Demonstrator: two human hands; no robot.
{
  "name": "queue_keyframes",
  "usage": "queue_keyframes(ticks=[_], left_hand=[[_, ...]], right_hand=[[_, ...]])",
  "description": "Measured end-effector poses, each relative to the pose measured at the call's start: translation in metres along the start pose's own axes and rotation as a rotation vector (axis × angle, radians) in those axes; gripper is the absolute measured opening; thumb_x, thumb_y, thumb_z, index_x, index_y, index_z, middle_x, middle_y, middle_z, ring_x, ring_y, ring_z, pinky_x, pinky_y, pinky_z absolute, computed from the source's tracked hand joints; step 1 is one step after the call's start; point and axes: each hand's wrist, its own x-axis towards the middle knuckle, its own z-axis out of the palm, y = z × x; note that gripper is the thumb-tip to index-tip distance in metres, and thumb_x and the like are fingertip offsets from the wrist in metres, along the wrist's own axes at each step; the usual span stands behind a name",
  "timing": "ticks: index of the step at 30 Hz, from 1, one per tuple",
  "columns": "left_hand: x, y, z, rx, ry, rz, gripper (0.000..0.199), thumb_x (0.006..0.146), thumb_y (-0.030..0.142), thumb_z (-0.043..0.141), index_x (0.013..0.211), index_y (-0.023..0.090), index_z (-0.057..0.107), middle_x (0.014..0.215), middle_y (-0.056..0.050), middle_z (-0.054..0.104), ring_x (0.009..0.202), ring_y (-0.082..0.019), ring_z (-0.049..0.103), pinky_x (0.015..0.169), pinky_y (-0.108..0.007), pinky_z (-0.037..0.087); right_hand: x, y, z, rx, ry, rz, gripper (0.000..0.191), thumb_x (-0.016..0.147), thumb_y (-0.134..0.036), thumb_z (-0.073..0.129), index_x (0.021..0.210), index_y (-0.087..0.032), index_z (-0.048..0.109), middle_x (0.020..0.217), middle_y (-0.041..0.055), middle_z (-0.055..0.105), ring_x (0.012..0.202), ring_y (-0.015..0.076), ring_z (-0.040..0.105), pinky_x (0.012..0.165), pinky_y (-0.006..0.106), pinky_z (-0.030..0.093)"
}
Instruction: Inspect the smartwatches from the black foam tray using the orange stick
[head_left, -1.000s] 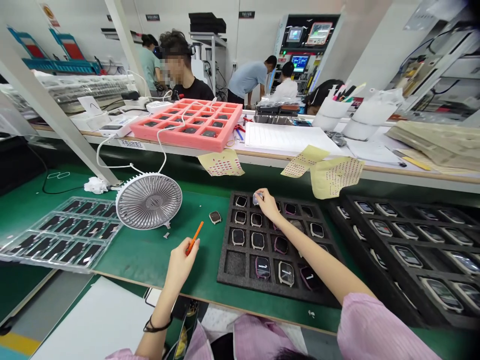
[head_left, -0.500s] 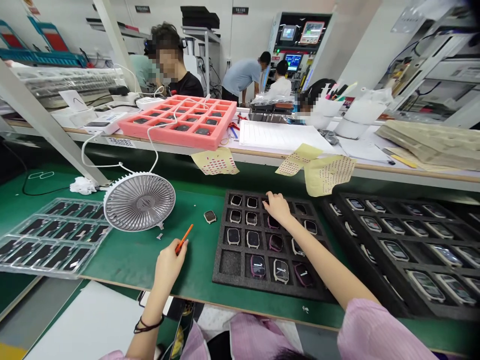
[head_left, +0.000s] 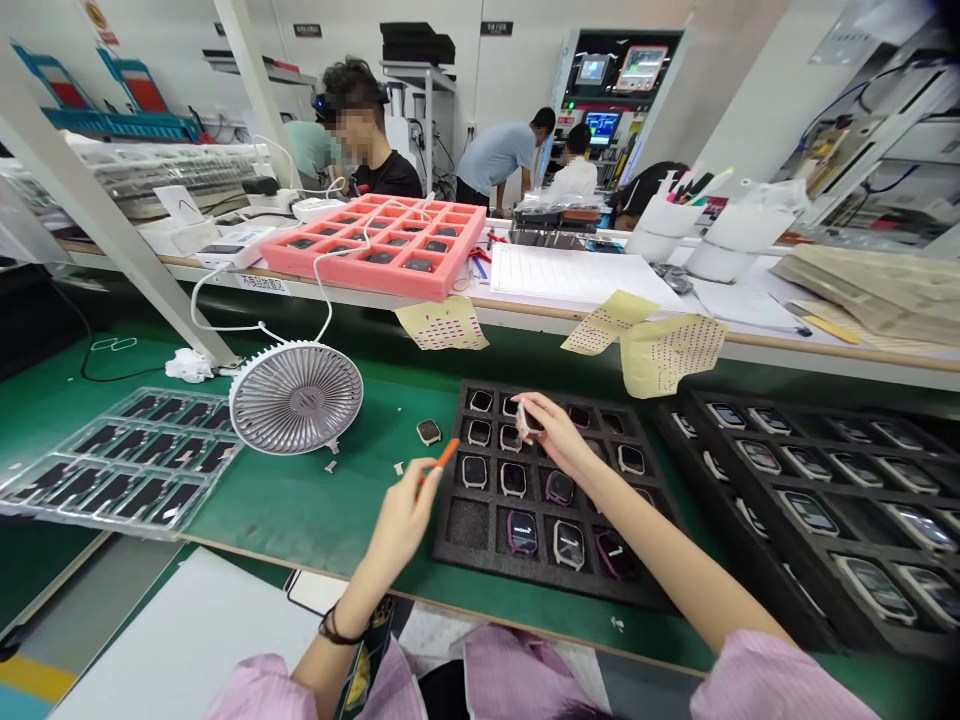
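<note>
Pinching with both hands: my right hand (head_left: 553, 435) has its fingertips together on a small pale piece (head_left: 527, 421) (too small for me to tell what it is), and my left hand (head_left: 401, 525) is closed around an orange plastic stick (head_left: 448, 453). Across the bench lies a green mat (head_left: 315, 510), and on it sits a black foam tray (head_left: 466, 525) with smartwatches (head_left: 568, 545) in its cells. I hold the pale piece just above the upper rows of this tray. To the left stand a white desk fan (head_left: 296, 397) and a clear plastic tray (head_left: 120, 470), and one loose watch body (head_left: 429, 431) lies near the orange stick. If my pinch loosens, the small piece could drop between the watches. If my hands come too close, the stick could scratch a watch face.
</note>
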Motion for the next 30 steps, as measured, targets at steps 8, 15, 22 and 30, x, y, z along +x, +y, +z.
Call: queue_keyframes(ticks=[8,15,22,30], left_hand=[[0.004,0.05,0.025,-0.493,-0.351,-0.017,0.038,0.09,0.052,0.043,0.082,0.017,0.055,0.048,0.01,0.033,0.039,-0.006,0.025,0.041,-0.019,0.023],[0.0,0.051,0.024,-0.553,-0.352,-0.054,0.043,0.087,0.058,0.046,0.079,0.016,0.056,0.047,0.01,0.031,0.039,-0.005,0.022,0.039,-0.017,0.02],[0.001,0.051,0.017,-0.493,-0.354,-0.018,0.047,0.087,0.059,0.046,0.079,0.015,0.06,0.045,0.009,0.033,0.039,-0.005,0.025,0.04,-0.019,0.021],[0.001,0.052,0.017,-0.584,-0.348,0.016,0.05,0.085,0.062,0.05,0.076,0.013,0.061,0.043,0.009,0.034,0.038,-0.004,0.023,0.039,-0.019,0.018]], right_hand=[[-0.036,-0.058,0.041,0.831,-0.287,0.235,0.024,0.076,-0.038,0.074,0.078,-0.02,0.059,0.051,-0.009,0.045,0.035,0.0042,0.029,0.033,0.017,0.025],[-0.037,-0.062,0.042,0.881,-0.316,0.221,0.025,0.077,-0.037,0.074,0.074,-0.017,0.06,0.045,-0.0099,0.043,0.033,0.0034,0.028,0.034,0.016,0.03],[-0.039,-0.062,0.04,0.748,-0.301,0.127,0.026,0.078,-0.038,0.073,0.075,-0.017,0.059,0.045,-0.0091,0.045,0.036,0.0048,0.035,0.039,0.019,0.035],[-0.044,-0.064,0.046,0.957,-0.477,0.255,0.025,0.081,-0.039,0.069,0.085,-0.022,0.051,0.044,-0.0142,0.04,0.029,0.0025,0.016,0.032,0.016,0.015]])
